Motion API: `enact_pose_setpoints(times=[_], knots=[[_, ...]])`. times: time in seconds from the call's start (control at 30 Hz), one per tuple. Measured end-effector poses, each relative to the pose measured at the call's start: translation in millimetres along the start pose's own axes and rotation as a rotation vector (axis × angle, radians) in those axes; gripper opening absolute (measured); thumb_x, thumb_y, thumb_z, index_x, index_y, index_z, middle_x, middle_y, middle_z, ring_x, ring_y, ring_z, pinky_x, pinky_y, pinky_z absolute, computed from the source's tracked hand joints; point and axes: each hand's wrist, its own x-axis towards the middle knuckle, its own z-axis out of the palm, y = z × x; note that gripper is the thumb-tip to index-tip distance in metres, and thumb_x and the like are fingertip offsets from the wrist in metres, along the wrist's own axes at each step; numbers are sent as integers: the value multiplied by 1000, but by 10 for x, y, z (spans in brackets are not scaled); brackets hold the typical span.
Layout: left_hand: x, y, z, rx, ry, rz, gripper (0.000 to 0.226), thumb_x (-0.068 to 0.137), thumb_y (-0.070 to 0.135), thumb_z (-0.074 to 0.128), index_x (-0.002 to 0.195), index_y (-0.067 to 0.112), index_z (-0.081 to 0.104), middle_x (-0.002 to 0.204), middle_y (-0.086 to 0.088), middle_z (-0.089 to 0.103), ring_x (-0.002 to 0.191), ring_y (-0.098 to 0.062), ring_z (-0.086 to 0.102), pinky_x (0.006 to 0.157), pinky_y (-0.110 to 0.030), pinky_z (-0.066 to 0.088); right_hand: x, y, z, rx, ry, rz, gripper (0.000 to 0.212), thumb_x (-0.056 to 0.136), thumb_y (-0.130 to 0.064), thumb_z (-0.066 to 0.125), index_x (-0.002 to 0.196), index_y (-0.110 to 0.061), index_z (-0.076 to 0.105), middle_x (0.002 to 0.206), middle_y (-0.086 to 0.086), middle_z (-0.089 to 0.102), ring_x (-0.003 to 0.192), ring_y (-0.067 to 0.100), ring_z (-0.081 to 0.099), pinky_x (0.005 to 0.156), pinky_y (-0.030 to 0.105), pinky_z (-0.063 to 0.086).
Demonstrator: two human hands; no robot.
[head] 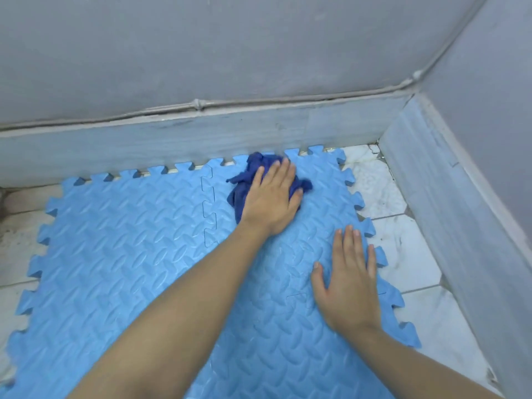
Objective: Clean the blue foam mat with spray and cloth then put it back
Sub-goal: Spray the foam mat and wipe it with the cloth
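The mat (pixel 129 240) is laid flat on the floor (pixel 403 249) in the corner of the room, its far edge close against the skirting (pixel 172 139). It is made of light blue foam embossed with a woven leaf-like pattern, and its edges are cut in interlocking puzzle teeth. A toothed seam is seen running from the far edge toward the middle, where two tiles are joined. The floor is of pale, marble-like tiles, smudged with dirt near the right wall.

A crumpled dark blue cloth (pixel 244 180) is pressed against the mat near its far edge, beside the seam. It is covered by the left hand (pixel 270 197), whose fingers are stretched flat over it and spread slightly. The right hand (pixel 348 280) is laid palm down on the mat near its right edge, fingers straight and nothing held. The two hands are kept apart.
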Motion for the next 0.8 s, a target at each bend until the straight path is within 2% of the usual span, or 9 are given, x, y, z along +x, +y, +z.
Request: enact_pose_setpoints(times=[0.03,0.1,0.2,0.3,0.37,0.5,0.57,0.67,0.8], knots=[[-250,-64,-22,7,-42,94,68,94,51,10,153,19,13,161,5,7,148,-12,4,119,-35,-5,-4,-3,-3,0,0,-5,73,90,-41,31,149,1,30,158,17,26,149,26,16,118,52,16],[-922,-251,-81,32,-105,271,66,96,52,18,153,20,15,161,7,7,148,-11,6,119,-36,0,9,7,-25,-1,4,-16,72,89,-41,32,148,2,32,156,18,28,148,28,19,118,53,17],[-1830,-490,-91,150,-129,413,64,95,52,33,151,20,27,159,6,22,146,-13,18,116,-39,12,12,17,-28,-9,-5,-29,72,89,-41,34,147,2,34,156,18,29,148,28,21,118,52,16],[-1624,-546,-59,171,-136,487,65,92,50,41,150,24,29,158,8,23,145,-12,21,114,-40,14,24,15,-10,-11,-10,-28,71,89,-41,36,146,1,36,156,18,28,148,28,21,118,51,16],[-1051,-372,-47,129,-104,455,62,96,48,33,152,25,21,159,11,16,147,-10,15,116,-39,7,37,14,-10,-12,-9,-22,71,88,-41,37,146,1,37,156,17,29,147,28,22,116,52,18],[169,144,-5,84,-61,226,70,89,53,5,153,27,15,160,10,11,148,-10,6,118,-36,-5,60,1,-25,-16,-7,-14,72,88,-41,37,146,1,36,156,18,29,148,28,21,117,52,17],[425,312,1,103,-51,180,67,92,51,7,153,24,15,161,8,11,148,-12,6,117,-37,-5,63,-5,-32,-4,4,-10,72,88,-41,36,147,1,35,157,17,28,148,28,19,118,52,16],[341,288,16,64,-69,194,58,101,44,23,153,22,13,161,7,8,148,-12,4,118,-37,-5,75,2,-42,16,9,-8,71,89,-40,34,147,1,35,157,18,28,149,27,18,119,51,15],[-433,5,15,38,-63,245,66,93,51,15,153,23,17,160,8,13,148,-12,6,119,-36,-2,75,-1,-32,15,4,-23,68,92,-38,30,147,1,34,156,20,29,148,29,20,120,51,12]])
